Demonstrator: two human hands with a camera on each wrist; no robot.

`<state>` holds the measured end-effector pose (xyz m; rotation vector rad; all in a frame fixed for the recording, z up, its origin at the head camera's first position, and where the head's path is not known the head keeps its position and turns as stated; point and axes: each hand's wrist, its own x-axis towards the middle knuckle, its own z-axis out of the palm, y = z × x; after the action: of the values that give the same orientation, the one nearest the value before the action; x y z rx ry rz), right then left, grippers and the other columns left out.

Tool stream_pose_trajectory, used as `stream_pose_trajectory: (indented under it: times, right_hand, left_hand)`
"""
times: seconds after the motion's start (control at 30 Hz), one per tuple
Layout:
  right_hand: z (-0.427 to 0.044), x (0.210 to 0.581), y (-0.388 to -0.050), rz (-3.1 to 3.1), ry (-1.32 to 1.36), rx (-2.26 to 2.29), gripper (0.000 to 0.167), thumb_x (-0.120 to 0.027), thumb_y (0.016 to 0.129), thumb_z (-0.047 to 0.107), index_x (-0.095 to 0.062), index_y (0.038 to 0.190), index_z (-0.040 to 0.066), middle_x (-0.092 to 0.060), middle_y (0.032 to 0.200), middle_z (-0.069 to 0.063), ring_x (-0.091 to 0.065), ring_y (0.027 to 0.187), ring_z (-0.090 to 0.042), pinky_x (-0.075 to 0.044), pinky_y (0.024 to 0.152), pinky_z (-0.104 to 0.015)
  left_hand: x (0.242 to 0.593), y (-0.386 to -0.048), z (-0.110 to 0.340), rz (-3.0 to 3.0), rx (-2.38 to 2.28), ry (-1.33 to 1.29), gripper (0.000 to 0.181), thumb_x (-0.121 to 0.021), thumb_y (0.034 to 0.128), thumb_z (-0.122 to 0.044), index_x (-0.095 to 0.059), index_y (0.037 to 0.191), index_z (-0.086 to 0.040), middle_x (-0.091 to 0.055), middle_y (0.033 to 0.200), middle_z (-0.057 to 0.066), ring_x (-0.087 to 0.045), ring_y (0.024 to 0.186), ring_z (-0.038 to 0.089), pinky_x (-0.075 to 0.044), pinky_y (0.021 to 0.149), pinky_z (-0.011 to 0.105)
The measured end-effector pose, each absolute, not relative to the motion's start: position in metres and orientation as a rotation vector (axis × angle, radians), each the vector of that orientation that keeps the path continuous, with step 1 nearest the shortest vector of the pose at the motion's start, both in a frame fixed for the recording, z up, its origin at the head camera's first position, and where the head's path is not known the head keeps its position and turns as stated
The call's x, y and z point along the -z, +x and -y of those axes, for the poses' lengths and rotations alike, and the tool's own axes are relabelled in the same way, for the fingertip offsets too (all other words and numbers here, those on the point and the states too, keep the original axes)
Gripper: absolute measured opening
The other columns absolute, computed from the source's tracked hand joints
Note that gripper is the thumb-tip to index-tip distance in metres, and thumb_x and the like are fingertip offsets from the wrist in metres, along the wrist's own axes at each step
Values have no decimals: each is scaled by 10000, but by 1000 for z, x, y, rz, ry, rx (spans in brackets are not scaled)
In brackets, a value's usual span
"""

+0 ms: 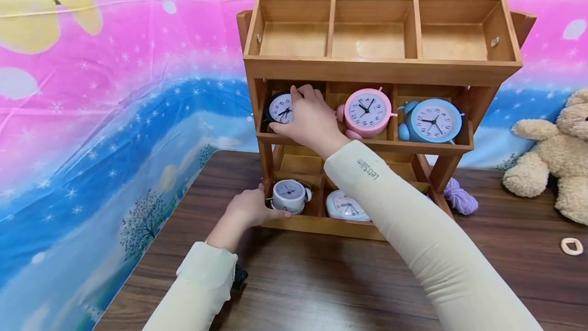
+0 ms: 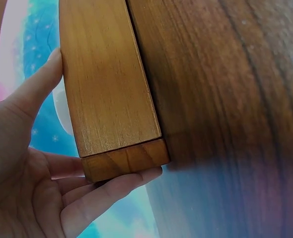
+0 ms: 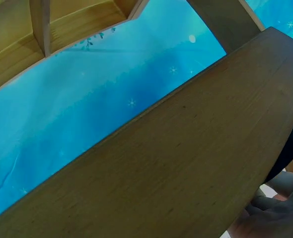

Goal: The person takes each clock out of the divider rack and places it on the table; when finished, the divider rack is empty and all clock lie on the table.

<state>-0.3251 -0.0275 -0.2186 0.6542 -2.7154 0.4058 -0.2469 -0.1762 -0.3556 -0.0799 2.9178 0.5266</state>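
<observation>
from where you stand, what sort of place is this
Probably an indoor tabletop set-up, perhaps staged: a printed backdrop hangs behind a wooden shelf holding alarm clocks, and a teddy bear sits on the table.

R hand [image 1: 314, 119] covers R part of black clock [image 1: 278, 108], numerals there hidden. R sleeve [image 1: 413, 218] hides part of lower mid. clock [image 1: 343, 206] & much of lower R compt. of shelf [image 1: 381, 70]. Head cam: teddy bear [image 1: 561, 155] cut off at R edge, purple yarn [image 1: 461, 198] partly behind shelf leg. L wrist cam: L hand [image 2: 32, 181] cropped, L edge. R wrist cam: R hand cropped, bottom R corner.
</observation>
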Motion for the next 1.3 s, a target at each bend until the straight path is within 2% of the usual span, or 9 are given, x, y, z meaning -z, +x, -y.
stream_pose_trajectory:
  times: [0.27, 0.43, 0.57, 0.7, 0.83, 1.03, 1.1, 1.3]
  right_hand:
    - [23, 214, -324, 2658, 643, -467, 941, -575, 882, 651, -276, 1573, 87, -300, 1567, -126, -352, 1393, -275, -413, 1064, -405]
    - [22, 212, -318, 2637, 631, -496, 984, -566, 847, 715, -277, 1579, 125, -312, 1560, -102, -351, 1394, -259, -430, 1045, -423]
    - [20, 211, -310, 2628, 625, -503, 1012, -599, 801, 748, -330, 1564, 140, -388, 1481, -123, -411, 1328, -251, -488, 962, -448]
    - [17, 211, -299, 2626, 640, -520, 985, -643, 755, 763, -436, 1515, 172, -444, 1382, -130, -480, 1195, -241, -524, 878, -440]
    - [12, 214, -285, 2617, 711, -534, 960, -666, 722, 776, -503, 1463, 188, -471, 1296, -105, -500, 1093, -216, -528, 827, -422]
    - [2, 224, -259, 2615, 857, -558, 943, -688, 732, 744, -514, 1455, 164, -482, 1181, -55, -492, 1005, -172, -513, 783, -380]
    - [0, 228, -250, 2626, 891, -557, 935, -704, 727, 733, -524, 1446, 163, -483, 1161, -45, -497, 984, -166, -512, 776, -374]
    - [-8, 236, -226, 2682, 977, -514, 906, -748, 716, 687, -543, 1420, 154, -478, 1114, -19, -519, 901, -143, -515, 751, -350]
  left_hand:
    - [356, -246, 175, -2911, -538, -91, 1125, -711, 787, -673, -262, 1547, 24, -586, 1331, 256, -601, 1162, 392, -490, 949, 508]
    - [356, -245, 176, -2917, -544, -91, 1131, -716, 786, -667, -251, 1549, 25, -607, 1298, 254, -617, 1132, 385, -497, 936, 501]
    - [356, -244, 176, -2921, -561, -87, 1130, -723, 787, -657, -247, 1550, 27, -602, 1304, 257, -607, 1146, 395, -487, 951, 510]
    - [354, -243, 176, -2919, -558, -82, 1131, -722, 786, -659, -248, 1548, 30, -628, 1261, 251, -622, 1116, 389, -493, 939, 509]
    - [353, -243, 177, -2914, -565, -81, 1140, -724, 781, -663, -245, 1548, 32, -614, 1283, 255, -609, 1135, 400, -485, 948, 519]
    - [355, -243, 179, -2915, -609, -46, 1142, -736, 786, -640, -237, 1545, 51, -559, 1358, 264, -588, 1175, 403, -474, 964, 526]
    - [355, -243, 179, -2916, -616, -30, 1106, -737, 796, -625, -269, 1540, 46, -555, 1366, 257, -591, 1169, 400, -477, 957, 525]
    - [352, -243, 179, -2920, -595, 39, 848, -728, 836, -571, -463, 1475, -81, -605, 1326, 179, -607, 1141, 369, -489, 930, 524]
